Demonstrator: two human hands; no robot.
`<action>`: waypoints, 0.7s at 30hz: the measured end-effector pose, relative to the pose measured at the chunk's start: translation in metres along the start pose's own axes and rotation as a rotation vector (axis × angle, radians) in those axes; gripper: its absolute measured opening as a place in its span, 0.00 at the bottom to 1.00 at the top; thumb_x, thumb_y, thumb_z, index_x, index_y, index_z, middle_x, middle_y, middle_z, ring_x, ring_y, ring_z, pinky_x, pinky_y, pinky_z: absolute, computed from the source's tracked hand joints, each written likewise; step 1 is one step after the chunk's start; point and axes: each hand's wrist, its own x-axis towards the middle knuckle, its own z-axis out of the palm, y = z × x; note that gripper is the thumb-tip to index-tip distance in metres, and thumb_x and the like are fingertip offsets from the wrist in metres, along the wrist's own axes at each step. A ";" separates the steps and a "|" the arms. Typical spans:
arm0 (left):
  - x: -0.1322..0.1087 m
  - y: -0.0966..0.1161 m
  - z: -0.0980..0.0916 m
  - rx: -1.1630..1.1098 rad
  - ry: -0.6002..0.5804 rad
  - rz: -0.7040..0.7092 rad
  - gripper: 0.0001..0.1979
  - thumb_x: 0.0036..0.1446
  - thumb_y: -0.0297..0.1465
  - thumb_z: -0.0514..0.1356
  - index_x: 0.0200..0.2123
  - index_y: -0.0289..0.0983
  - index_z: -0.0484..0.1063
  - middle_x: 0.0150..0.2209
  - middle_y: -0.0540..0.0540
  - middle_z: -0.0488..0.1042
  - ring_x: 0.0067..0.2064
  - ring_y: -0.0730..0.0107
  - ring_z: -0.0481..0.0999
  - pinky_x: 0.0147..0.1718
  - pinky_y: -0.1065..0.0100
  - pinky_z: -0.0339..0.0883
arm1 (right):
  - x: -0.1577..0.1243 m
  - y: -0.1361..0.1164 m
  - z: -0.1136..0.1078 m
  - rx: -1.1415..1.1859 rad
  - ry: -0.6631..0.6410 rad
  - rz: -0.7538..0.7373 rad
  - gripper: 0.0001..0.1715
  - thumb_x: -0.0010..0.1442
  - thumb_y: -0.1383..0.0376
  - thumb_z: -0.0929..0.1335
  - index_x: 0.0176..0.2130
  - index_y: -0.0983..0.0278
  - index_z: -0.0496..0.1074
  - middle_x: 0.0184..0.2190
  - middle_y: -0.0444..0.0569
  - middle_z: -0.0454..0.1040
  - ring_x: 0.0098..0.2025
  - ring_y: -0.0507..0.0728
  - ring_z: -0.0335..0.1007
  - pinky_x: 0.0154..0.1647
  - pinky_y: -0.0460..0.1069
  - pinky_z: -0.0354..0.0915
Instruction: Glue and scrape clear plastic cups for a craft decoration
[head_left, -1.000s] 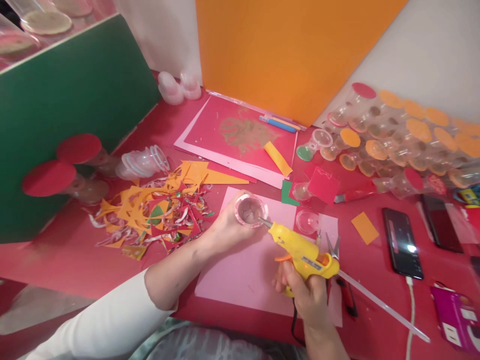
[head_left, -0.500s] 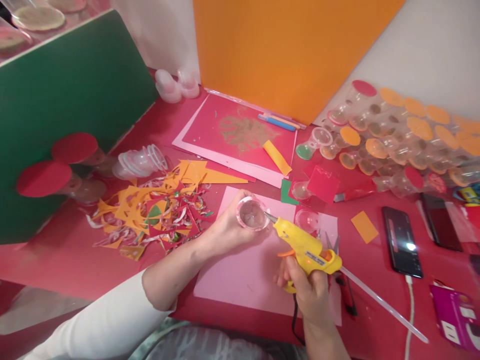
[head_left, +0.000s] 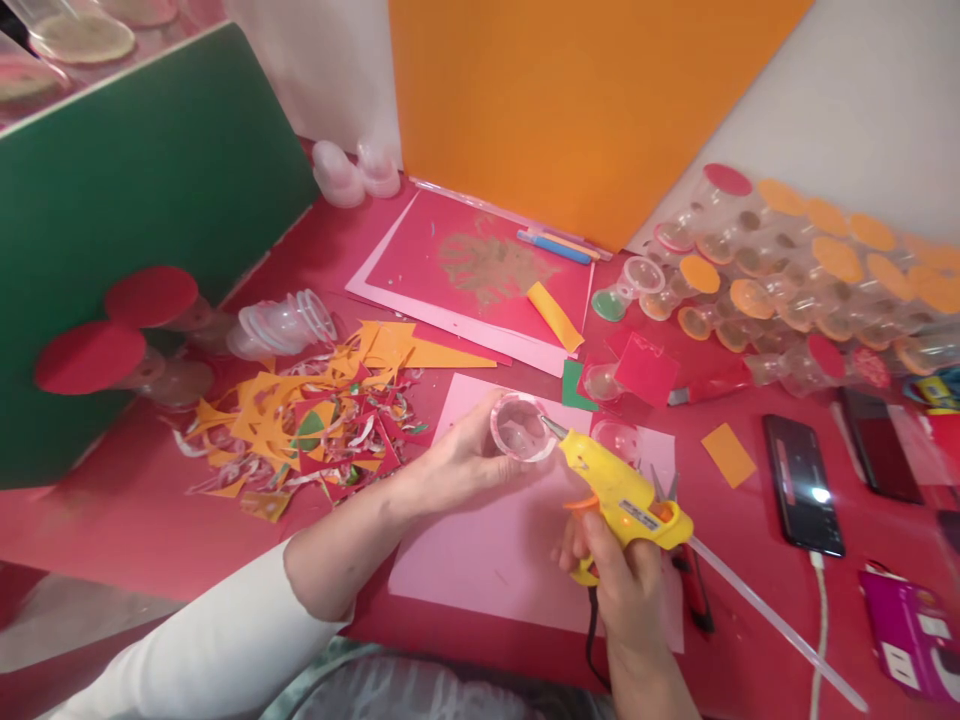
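Observation:
My left hand is wrapped round a small clear plastic cup, its open mouth turned up toward me. In my right hand is a yellow hot glue gun with an orange trigger. Its metal nozzle is at the right side of the cup's rim; whether it touches is hard to tell. From the gun's back sticks out a long clear glue stick. Beneath both hands lies a pink paper sheet. A clear round plastic piece sits just behind the gun.
Orange and red paper scraps are heaped at left, before a green board. At right stand several clear cup pieces with orange discs. A utility knife, scissors and a phone on a cable lie to the right.
The cup in my left hand has shifted slightly right and up, and is turned a little. My right hand has moved the glue gun slightly right, its nozzle still beside the rim.

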 end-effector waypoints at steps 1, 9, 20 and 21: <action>0.000 0.001 0.000 -0.010 0.004 -0.005 0.18 0.53 0.36 0.69 0.46 0.39 0.72 0.42 0.44 0.77 0.41 0.65 0.76 0.38 0.66 0.72 | 0.000 0.000 0.000 0.001 0.001 0.003 0.25 0.63 0.52 0.70 0.20 0.60 0.67 0.14 0.42 0.69 0.15 0.54 0.69 0.16 0.48 0.68; 0.003 -0.004 -0.002 -0.125 0.004 0.046 0.18 0.53 0.41 0.69 0.43 0.39 0.71 0.42 0.44 0.75 0.42 0.65 0.76 0.42 0.64 0.70 | 0.000 0.003 0.001 0.024 -0.081 -0.011 0.25 0.64 0.54 0.69 0.19 0.60 0.66 0.13 0.42 0.70 0.15 0.54 0.70 0.16 0.48 0.69; 0.009 -0.007 -0.002 -0.137 0.050 0.066 0.17 0.45 0.31 0.72 0.36 0.38 0.69 0.33 0.50 0.72 0.35 0.71 0.72 0.36 0.68 0.68 | -0.004 0.009 -0.003 0.088 -0.130 0.046 0.24 0.66 0.55 0.68 0.20 0.59 0.68 0.14 0.43 0.71 0.17 0.56 0.71 0.18 0.50 0.72; 0.009 -0.007 -0.002 -0.154 0.051 0.081 0.17 0.44 0.30 0.72 0.34 0.38 0.68 0.33 0.50 0.72 0.35 0.71 0.72 0.36 0.68 0.68 | -0.004 0.009 -0.002 0.092 -0.137 0.037 0.23 0.65 0.55 0.69 0.21 0.59 0.69 0.15 0.43 0.71 0.16 0.56 0.71 0.18 0.50 0.72</action>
